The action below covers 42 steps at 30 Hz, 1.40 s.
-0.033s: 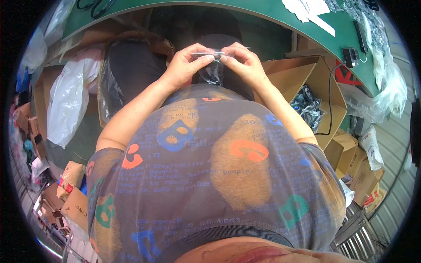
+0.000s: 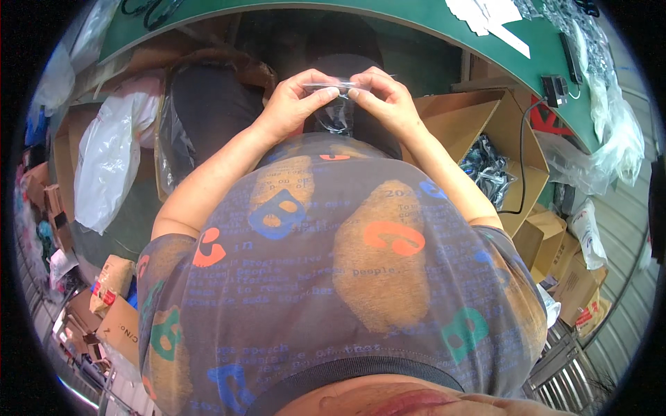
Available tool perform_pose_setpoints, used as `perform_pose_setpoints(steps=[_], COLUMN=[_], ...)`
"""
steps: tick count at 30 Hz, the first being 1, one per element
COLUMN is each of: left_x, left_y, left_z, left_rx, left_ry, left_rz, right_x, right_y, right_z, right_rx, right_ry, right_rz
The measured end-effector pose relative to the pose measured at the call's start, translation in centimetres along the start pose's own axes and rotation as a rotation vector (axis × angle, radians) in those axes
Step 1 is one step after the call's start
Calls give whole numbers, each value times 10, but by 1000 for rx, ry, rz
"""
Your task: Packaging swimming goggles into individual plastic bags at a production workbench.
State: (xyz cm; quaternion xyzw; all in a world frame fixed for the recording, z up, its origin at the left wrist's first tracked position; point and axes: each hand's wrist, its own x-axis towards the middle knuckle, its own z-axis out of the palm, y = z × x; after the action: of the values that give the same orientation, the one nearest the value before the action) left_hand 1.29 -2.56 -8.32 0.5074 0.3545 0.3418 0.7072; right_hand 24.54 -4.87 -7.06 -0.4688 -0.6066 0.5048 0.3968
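Both hands pinch the top edge of a clear plastic bag, held up in front of my body over my lap. My left hand grips the edge's left end between thumb and fingers. At the right end, my right hand does the same, its thumb close to the left one. Below the fingers the bag hangs down and looks dark and shiny; whether anything is inside I cannot tell.
Ahead curves the edge of a green table, with white papers and a black adapter on it. An open cardboard box at right holds dark bagged items. A white plastic bag lies at left.
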Motion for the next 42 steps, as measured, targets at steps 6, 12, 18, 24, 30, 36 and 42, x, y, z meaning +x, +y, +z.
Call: perform_pose_setpoints(steps=[6, 12, 18, 24, 30, 36, 42], left_x=[0, 1, 1, 0, 0, 1, 1], left_y=[4, 4, 4, 4, 3, 2, 3], left_z=[2, 4, 2, 3, 3, 2, 4], left_rx=[3, 25, 73, 68, 57, 37, 42], left_ry=[10, 7, 8, 7, 24, 7, 14], left_rz=[-14, -3, 5, 13, 2, 9, -1], right_x=[2, 3, 5, 9, 10, 9, 15], right_y=[6, 6, -5, 0, 0, -6, -9], right_z=[2, 2, -1, -1, 2, -2, -6], right_rx=[-27, -49, -21, 2, 77, 109, 63], right_ry=[22, 24, -6, -72, -92, -125, -164], right_rz=[-68, -129, -15, 12, 40, 113, 53])
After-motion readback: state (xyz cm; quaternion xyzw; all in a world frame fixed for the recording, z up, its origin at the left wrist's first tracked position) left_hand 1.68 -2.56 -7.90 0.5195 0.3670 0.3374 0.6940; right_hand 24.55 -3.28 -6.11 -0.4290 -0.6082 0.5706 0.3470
